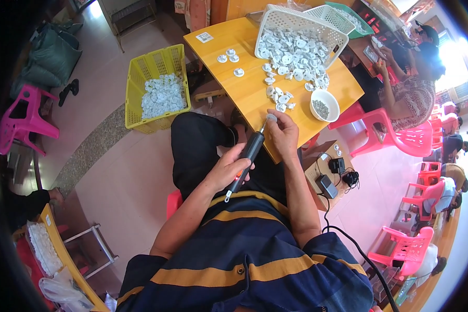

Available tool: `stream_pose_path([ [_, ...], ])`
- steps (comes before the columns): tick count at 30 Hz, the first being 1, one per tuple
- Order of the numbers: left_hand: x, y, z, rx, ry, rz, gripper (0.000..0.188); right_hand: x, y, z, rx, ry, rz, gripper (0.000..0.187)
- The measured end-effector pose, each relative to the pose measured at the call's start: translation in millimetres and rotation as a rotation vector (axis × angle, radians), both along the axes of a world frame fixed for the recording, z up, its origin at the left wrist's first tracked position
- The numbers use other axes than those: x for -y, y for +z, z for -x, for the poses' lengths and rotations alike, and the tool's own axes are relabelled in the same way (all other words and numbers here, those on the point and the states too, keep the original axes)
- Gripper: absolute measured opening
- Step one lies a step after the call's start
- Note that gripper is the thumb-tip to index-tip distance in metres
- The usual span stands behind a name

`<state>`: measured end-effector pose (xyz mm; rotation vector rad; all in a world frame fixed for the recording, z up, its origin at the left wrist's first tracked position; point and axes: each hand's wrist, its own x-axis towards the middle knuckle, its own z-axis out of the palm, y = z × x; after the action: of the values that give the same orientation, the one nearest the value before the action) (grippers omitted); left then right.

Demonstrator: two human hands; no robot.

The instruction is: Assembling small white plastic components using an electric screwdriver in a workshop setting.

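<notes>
My left hand [228, 167] is wrapped round a black electric screwdriver [253, 146], tilted with its tip up and to the right. At that tip, my right hand [285, 136] pinches a small white plastic part [271, 118] over the near edge of the yellow table [216, 44]. The tip seems to touch the part; my fingers hide the exact contact. Just beyond lie several loose white parts [280, 98]. To the right stands a white bowl [335, 113] of small metal screws [321, 108].
A tipped white basket [338, 39] spills white parts over the far table. Left of my knee, a yellow crate [134, 99] holds more. A cardboard box [315, 174] with power adapters [327, 185] stands right, its black cable [354, 240] running beside me. Another person [408, 99] sits right.
</notes>
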<state>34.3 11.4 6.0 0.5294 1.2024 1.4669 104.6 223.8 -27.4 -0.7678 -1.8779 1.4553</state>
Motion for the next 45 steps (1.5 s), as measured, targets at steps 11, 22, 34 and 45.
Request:
stream_pose_path([
  [11,-0.2,-4.5,-0.5,0.019,-0.003,-0.009,0.049,-0.2,-3.2,-0.8,-0.016,0.023,-0.074,0.025],
  [22,-0.4,-2.3,-0.2,0.017,-0.001,0.003,0.048,0.1,-0.9,-2.2,-0.001,0.021,-0.081,0.023],
  [34,-0.2,-5.4,-0.3,0.033,0.002,0.000,0.049,4.4,16.2,-2.9,0.019,0.043,-0.184,0.022],
  [45,-0.9,-4.6,-0.7,0.029,-0.001,0.000,0.047,5.6,17.4,-2.7,0.004,0.041,-0.153,0.022],
])
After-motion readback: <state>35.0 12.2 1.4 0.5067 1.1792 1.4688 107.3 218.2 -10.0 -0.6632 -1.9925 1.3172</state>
